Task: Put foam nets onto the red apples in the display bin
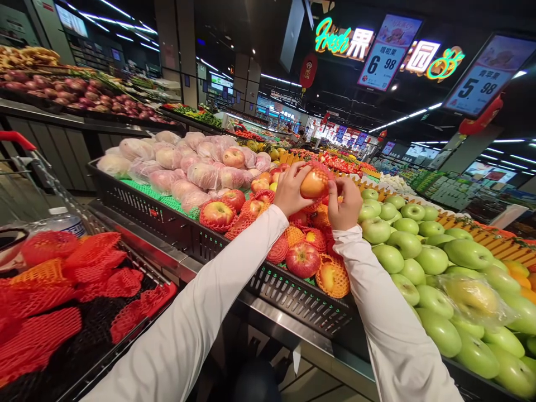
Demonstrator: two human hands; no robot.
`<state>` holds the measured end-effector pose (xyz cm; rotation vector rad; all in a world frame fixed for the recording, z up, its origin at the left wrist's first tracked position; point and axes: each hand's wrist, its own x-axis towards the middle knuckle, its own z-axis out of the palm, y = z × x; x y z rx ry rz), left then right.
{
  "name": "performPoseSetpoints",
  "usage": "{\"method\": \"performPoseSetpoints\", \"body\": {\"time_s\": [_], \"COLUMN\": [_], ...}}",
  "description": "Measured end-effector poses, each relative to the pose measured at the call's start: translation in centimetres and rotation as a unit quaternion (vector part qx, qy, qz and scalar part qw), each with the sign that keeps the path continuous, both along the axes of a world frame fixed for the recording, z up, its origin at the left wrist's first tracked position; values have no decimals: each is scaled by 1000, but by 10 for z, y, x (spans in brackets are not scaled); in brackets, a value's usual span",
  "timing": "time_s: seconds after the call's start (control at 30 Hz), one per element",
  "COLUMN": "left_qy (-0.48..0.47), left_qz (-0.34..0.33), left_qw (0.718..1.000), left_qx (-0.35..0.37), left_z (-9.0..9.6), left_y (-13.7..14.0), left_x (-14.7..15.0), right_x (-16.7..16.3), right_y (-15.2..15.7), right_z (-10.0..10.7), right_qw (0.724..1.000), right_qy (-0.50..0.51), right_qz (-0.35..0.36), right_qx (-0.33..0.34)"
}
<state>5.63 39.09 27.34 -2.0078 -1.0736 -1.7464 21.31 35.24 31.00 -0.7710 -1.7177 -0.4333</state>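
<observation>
My left hand (pixel 290 190) is wrapped around a red-yellow apple (pixel 314 183) from its left side, above the bin. A red foam net (pixel 321 169) covers part of that apple. On the apple's right, my right hand (pixel 345 204) has curled fingers, and its thumb pinches at the edge of the net; the fingertips are partly hidden. Below both hands, a black crate (pixel 293 298) holds red apples, some bare like the red apple (pixel 302 259), others in red or orange nets like the netted apple (pixel 332 276).
Plastic-wrapped pink apples (pixel 204 176) lie at the crate's left. Green apples (pixel 433 259) fill the right side, with one bagged yellowish fruit (pixel 475 296) on top. A cart with a red handle (pixel 17 138) and a box of loose red foam nets (pixel 37 340) stand at the left.
</observation>
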Motion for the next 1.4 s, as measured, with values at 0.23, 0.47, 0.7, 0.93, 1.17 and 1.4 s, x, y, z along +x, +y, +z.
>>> {"method": "performPoseSetpoints", "body": {"time_s": [0.23,0.47,0.7,0.93,1.17,1.4], "left_qy": [-46,-78,-58,-24,-214,-376], "left_qz": [25,-25,-98,-195,-497,-572], "left_qw": [999,997,993,977,824,680], "left_qx": [-12,10,20,-86,-166,-261], "left_z": [-2,-8,-14,-7,9,20], "left_y": [7,14,23,11,-8,-19], "left_x": [-1,-3,-4,3,7,5], "right_x": [-5,6,1,-4,-3,3], "right_y": [-8,16,13,3,17,22], "right_z": [0,-4,-8,-4,-13,-14], "right_qw": [986,965,845,782,860,922], "right_qy": [-92,163,174,238,206,140], "right_qz": [111,156,330,378,304,244], "right_qx": [-80,-130,-383,-435,-355,-264]}}
